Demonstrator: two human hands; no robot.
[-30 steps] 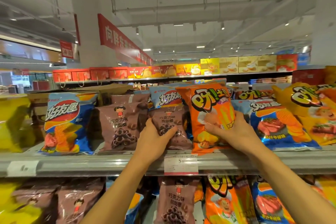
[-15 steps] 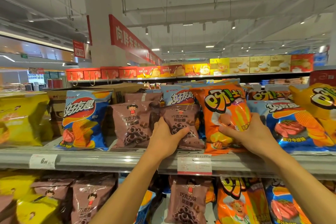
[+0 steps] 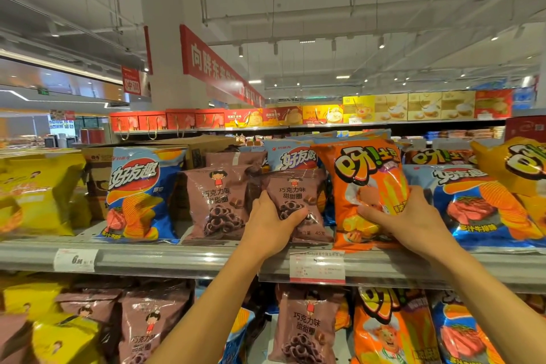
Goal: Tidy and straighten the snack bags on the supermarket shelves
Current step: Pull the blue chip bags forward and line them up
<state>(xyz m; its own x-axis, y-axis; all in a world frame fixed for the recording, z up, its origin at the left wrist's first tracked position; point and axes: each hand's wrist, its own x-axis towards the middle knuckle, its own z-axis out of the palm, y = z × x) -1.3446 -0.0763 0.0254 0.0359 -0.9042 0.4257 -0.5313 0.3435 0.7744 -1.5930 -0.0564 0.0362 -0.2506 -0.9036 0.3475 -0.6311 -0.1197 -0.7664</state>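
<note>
On the upper shelf, my left hand grips the lower left corner of a small brown chocolate-ring bag that stands upright. My right hand holds the lower right part of a tall orange potato-stick bag just to its right. A second brown bag stands to the left of the held one, and a blue chip bag leans further left. Behind the held brown bag a blue bag shows its top.
Yellow bags fill the shelf's left end; a blue steak-flavour bag and an orange-yellow bag lie to the right. A cardboard box sits behind. Price tags hang on the rail. The lower shelf holds brown, yellow, orange and blue bags.
My head camera has shifted left, so the shelf sits further right in view. Both hands keep their grip; the brown and orange bags look slightly more upright.
</note>
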